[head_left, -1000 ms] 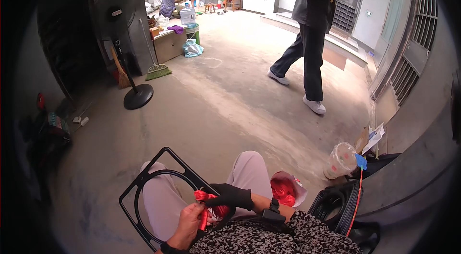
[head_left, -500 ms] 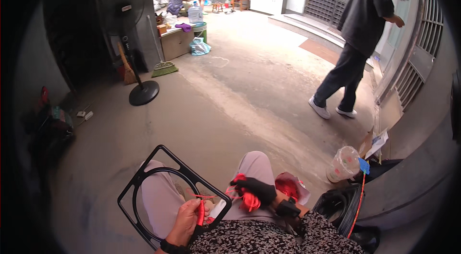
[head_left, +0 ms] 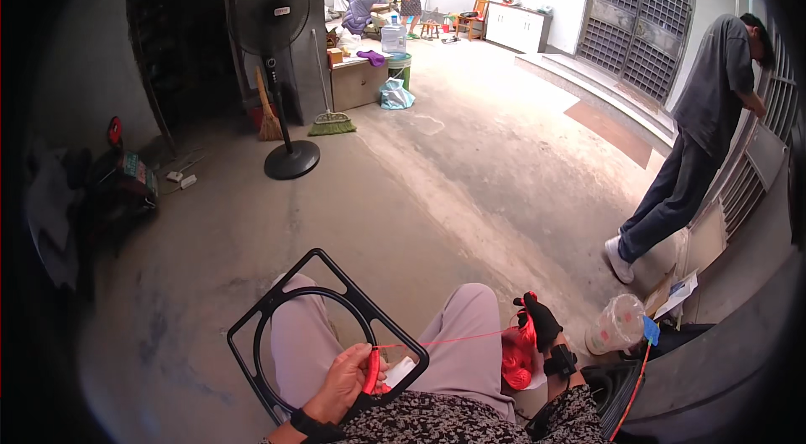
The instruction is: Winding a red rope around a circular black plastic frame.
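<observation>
My left hand point(head_left: 342, 383) is closed on one side of a black frame point(head_left: 270, 301) with a large round opening, which rests tilted over my lap. Red cord point(head_left: 372, 370) is wound around the bar beside its thumb. From there a thin strand point(head_left: 462, 336) stretches to my right hand point(head_left: 544, 322), which wears a black glove. Its fingers are closed on a loose hank of red cord point(head_left: 527, 328), held out to the right of my knee. More red cord point(head_left: 518, 370) lies bunched just below that hand.
Black frames point(head_left: 617, 383) are stacked at my right, near a translucent tub point(head_left: 615, 320) and an orange-red stick with blue wrapping point(head_left: 651, 331). A person in dark clothes point(head_left: 709, 121) stands by the barred window. A standing fan point(head_left: 291, 160) and broom point(head_left: 332, 125) are ahead left.
My right hand has moved outward to the right with the cord, drawing the strand straight. The left hand keeps its hold. The person in dark clothes has stepped toward the barred window.
</observation>
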Demonstrator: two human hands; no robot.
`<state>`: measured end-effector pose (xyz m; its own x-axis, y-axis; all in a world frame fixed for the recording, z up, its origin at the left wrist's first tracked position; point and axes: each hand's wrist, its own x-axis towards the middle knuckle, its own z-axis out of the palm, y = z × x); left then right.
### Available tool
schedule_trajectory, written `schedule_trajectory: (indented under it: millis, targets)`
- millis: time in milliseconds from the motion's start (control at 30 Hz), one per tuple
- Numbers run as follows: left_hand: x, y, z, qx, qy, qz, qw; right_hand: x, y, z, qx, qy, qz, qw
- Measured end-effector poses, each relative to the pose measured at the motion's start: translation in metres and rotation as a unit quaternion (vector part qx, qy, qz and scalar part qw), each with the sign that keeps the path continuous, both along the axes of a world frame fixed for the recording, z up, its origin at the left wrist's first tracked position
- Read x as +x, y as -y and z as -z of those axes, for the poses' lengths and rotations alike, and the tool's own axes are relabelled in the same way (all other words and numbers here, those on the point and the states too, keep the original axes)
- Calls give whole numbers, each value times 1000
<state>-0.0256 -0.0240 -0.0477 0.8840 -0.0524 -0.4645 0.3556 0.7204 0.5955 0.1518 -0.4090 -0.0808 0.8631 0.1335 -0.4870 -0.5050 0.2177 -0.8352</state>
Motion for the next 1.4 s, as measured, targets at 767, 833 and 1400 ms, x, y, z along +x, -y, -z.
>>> schedule_trajectory:
  millis: [767, 833, 1400]
  targets:
    - [2, 7, 8, -28, 43, 83, 995, -64, -236, -29, 470, -113, -358, 799]
    - [4, 11, 9, -18, 33, 54, 998, -65, -233, -45, 482, -123, -377, 782]
    - [2, 10, 15, 38, 28, 41, 998, -66, -156, -39, 106, 25, -484, 868]
